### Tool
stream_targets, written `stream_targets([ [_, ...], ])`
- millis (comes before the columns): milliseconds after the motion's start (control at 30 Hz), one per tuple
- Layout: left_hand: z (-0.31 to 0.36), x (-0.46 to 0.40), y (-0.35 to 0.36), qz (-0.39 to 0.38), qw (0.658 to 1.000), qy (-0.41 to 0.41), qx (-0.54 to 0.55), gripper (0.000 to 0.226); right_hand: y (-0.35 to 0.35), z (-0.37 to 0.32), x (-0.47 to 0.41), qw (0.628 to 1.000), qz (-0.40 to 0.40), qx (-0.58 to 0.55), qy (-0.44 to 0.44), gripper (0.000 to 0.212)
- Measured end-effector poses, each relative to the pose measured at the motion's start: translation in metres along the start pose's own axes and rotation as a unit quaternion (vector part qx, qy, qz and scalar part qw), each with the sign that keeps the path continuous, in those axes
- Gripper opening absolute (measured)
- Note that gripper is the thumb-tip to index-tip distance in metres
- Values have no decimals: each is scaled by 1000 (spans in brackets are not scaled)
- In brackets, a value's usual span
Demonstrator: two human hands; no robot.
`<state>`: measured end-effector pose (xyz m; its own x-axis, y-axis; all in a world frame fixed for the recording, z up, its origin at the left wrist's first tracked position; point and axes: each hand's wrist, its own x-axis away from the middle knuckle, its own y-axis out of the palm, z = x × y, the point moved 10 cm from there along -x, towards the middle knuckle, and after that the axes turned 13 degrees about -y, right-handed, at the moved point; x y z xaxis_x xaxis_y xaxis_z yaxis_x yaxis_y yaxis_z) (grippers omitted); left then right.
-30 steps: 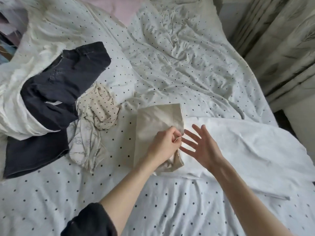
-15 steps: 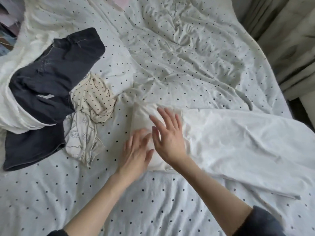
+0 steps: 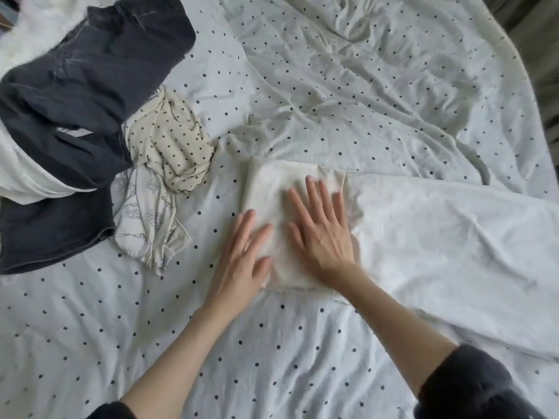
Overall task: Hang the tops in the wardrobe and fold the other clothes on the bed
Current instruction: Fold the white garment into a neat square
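Both hands are flat on a folded cream garment sitting about dead centre of the bed, which has a white polka-dot cover. The right hand has its fingers straight and spread a bit, palm pressing down on the right half of the fold. The left hand sits at the fold's 7 o'clock corner, fingers straight and together, a bit blurry, resting on the fabric. Neither one is gripping anything. Touching the fold at 3 o'clock is a plain white garment spread out flat. Over at 9 to 10 o'clock there's an unfolded pile: dark jeans, a cream dotted top and a white printed piece, all overlapping. Dark sleeves on both forearms.
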<state>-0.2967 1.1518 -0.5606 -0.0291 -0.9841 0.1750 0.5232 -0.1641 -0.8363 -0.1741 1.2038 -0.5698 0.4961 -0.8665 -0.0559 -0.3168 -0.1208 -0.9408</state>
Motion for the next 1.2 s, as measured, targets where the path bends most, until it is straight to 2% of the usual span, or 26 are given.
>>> stream_targets([
  [100, -28, -12, -23, 38, 983, -132, 125, 57, 9, -16, 56, 1000, -28, 10, 6, 57],
  [200, -52, -26, -26, 16, 929, -279, 243, 52, 15, -13, 76, 997, -67, 28, 20, 58],
  [267, -56, -33, -22, -19, 895, -336, 292, 40, 12, -13, 75, 996, -81, 19, 18, 58],
  [333, -47, -35, -25, -44, 880, -343, 327, 27, 12, -10, 73, 995, -98, -5, 16, 57],
  [400, -31, -33, -36, -55, 880, -324, 344, 17, 7, -8, 71, 994, -102, -32, 10, 56],
  [467, -10, -29, -50, -61, 881, -306, 356, 17, -8, -7, 67, 994, -71, -84, -8, 49],
  [533, 18, -27, -64, -68, 883, -283, 369, 20, -25, 3, 63, 979, -22, -203, 25, 39],
  [567, 34, -27, -69, -71, 885, -268, 373, 22, -30, 16, 64, 952, -4, -295, 85, 36],
  [600, 52, -26, -74, -77, 888, -252, 377, 23, -33, 30, 69, 906, 8, -393, 158, 34],
  [667, 96, -26, -75, -99, 898, -210, 374, 25, -39, 55, 84, 783, 39, -561, 265, 35],
  [767, 159, -25, -52, -149, 907, -150, 365, 31, -50, 83, 105, 639, 84, -696, 317, 42],
  [800, 179, -25, -35, -166, 909, -137, 356, 38, -56, 95, 114, 604, 102, -722, 323, 44],
  [867, 206, -24, 2, -197, 933, -103, 283, 43, -63, 112, 130, 568, 120, -743, 334, 46],
  [933, 217, -21, 41, -213, 964, -61, 147, 43, -66, 124, 143, 581, 121, -729, 341, 48],
  [967, 218, -18, 56, -200, 977, -32, 63, 45, -67, 130, 150, 601, 121, -712, 342, 46],
  [1033, 217, -12, 81, -147, 986, 24, -77, 48, -63, 149, 169, 654, 132, -650, 364, 42],
  [1100, 198, -8, 95, -122, 978, 39, -162, 53, -61, 158, 178, 711, 147, -574, 378, 50],
  [1133, 187, -7, 102, -120, 974, 36, -189, 55, -66, 161, 179, 768, 150, -504, 366, 51],
  [1200, 172, -6, 108, -108, 969, 41, -218, 56, -90, 155, 170, 900, 160, -297, 277, 46],
])
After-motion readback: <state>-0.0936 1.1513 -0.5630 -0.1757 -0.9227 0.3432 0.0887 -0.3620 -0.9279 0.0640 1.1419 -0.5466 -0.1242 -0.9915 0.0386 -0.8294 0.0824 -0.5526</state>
